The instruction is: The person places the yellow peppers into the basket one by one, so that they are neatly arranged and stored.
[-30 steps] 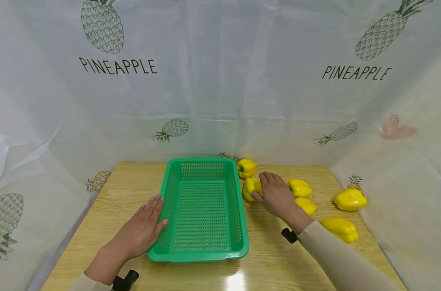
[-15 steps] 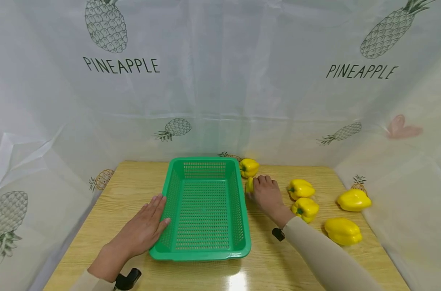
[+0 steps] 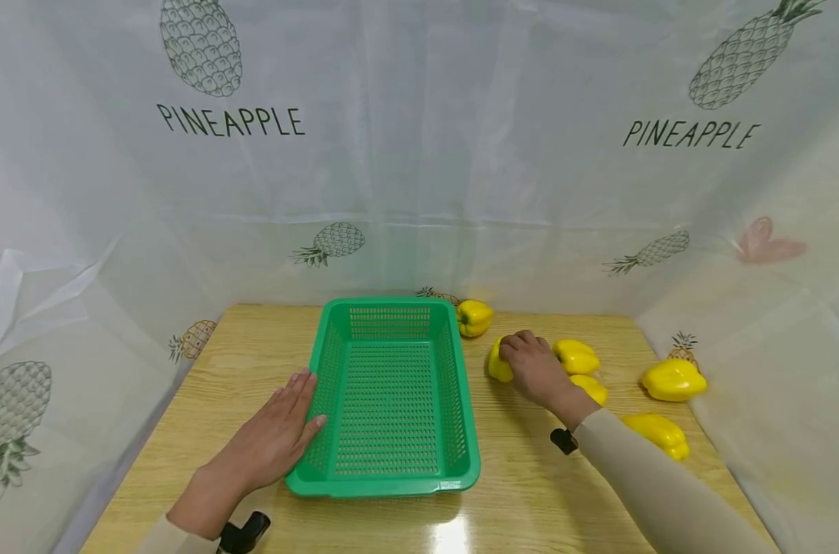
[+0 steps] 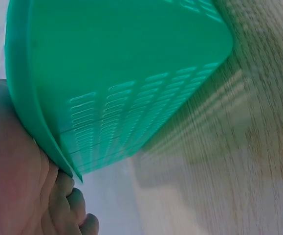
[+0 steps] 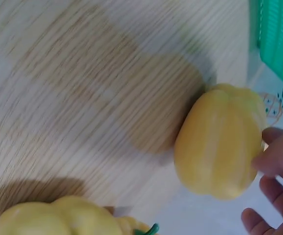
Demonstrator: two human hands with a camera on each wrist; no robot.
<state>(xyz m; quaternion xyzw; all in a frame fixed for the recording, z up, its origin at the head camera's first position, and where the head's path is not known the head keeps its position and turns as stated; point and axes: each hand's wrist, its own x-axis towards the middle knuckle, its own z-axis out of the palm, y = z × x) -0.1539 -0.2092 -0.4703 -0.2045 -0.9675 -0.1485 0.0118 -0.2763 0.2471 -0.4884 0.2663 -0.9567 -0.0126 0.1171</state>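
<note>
In the head view a green plastic basket [image 3: 384, 485] stands on the wooden table. My left hand [image 3: 263, 442] rests on its left rim, fingers straight and the thumb over the edge. In the left wrist view that hand [image 4: 29, 181] lies along the rim. To the right of the basket, my right hand [image 3: 537, 369] holds a yellow bell pepper [image 3: 498, 362] by its upper side. In the right wrist view, fingertips [image 5: 273, 159] touch this pepper [image 5: 219, 142]; part of the hand is out of frame.
Another yellow pepper [image 3: 474, 318] sits by the basket's far right corner. Two peppers lie just right of my right hand, one of them [image 3: 576, 356] farther back. Near the table's right side are a pepper [image 3: 673, 380] and a nearer one [image 3: 660, 435]. Pineapple-print sheeting [image 3: 419, 169] surrounds the table.
My right hand first reaches over the pepper beside the basket, then shifts right with it, away from the basket wall. The left hand and the basket stay put.
</note>
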